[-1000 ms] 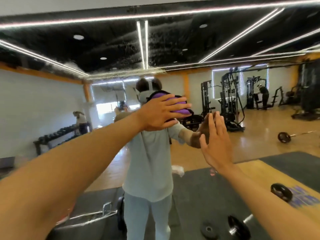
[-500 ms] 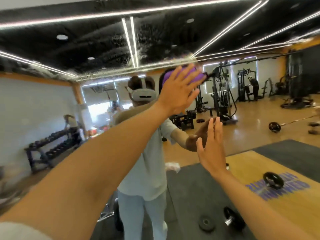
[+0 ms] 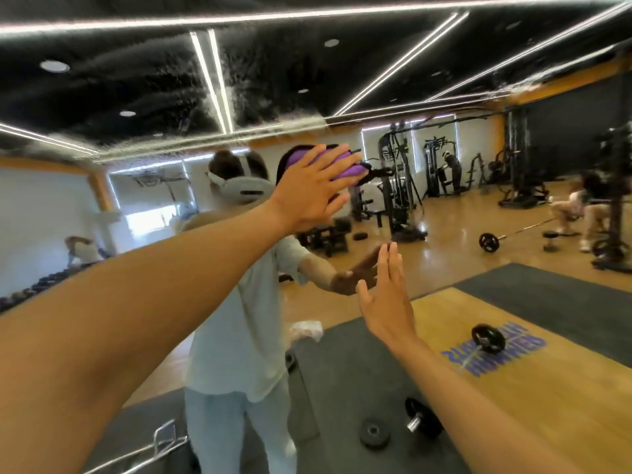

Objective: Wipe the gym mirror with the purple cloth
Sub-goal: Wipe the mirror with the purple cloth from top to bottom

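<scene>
Purple cloth (image 3: 345,169), black ceiling (image 3: 136,80) with white light strips, blue lettering (image 3: 496,357) on tan floor

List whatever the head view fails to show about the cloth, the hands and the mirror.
- purple cloth: mostly covered by the left hand pressing it; its size and folds are hidden.
- right hand: its palm faces away, so contact with the mirror can't be confirmed.
- Mirror edges: cut off by the frame.
- Blue floor lettering: reversed in reflection and blurred, unreadable.
- Smears near the top of the glass: wet or dry, unclear.
</scene>
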{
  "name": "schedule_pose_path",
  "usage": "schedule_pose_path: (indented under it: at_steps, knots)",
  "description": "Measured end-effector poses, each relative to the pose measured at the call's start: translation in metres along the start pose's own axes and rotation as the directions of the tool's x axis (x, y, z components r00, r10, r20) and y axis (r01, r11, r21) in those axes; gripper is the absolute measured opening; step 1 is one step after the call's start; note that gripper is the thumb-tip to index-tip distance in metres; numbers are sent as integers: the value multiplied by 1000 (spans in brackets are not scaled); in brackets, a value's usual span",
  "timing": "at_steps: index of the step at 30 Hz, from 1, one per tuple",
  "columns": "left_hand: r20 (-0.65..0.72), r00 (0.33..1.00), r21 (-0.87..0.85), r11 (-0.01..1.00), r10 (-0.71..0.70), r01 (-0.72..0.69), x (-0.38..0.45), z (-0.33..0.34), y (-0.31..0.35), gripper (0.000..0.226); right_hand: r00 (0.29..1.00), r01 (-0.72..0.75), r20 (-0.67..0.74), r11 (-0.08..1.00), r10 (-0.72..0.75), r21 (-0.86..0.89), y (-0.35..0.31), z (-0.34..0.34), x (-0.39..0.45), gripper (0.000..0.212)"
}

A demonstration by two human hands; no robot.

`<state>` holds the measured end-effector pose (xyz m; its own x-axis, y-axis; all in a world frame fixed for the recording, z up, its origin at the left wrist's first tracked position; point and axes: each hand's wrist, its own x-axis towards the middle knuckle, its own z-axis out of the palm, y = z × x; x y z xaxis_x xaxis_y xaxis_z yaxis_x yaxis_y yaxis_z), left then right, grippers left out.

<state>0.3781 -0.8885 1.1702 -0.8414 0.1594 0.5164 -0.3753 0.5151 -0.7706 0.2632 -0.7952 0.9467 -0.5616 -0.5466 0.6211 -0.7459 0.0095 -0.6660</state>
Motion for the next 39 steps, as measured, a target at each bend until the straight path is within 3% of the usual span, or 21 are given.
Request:
schedule_pose_path:
  at_steps: [5,12,16,22,26,30,39]
  knots:
    - [-38,997,-21,998,-64,63,64,10,20,61,992,112,69,991,-107,-76,24,-9,1,87]
    - [-71,975,-47,976,210,-214,64,52,80,60,1000,-1,17,1000,1,-14,54,8,-30,91]
    - [-99,961,-64,963,257,-264,25,76,102,58,999,44,-18,996,-45,-77,69,8,-33,90]
    - [-136,927,-23,935,349,-355,-2,91,96,56,996,-21,-88,998,16,-61,68,4,-19,80]
    - [-197,934,20,954,298,-300,19,80,76,60,992,-88,-97,988,76,-126,63,-12,-2,71]
    - [-158,972,17,985,173,-173,60,67,64,63,977,-174,-138,981,162,-80,54,-38,33,65]
    - [-147,985,75,994,92,-82,150,67,83,71,965,-101,-246,995,96,-10,86,-67,85,61]
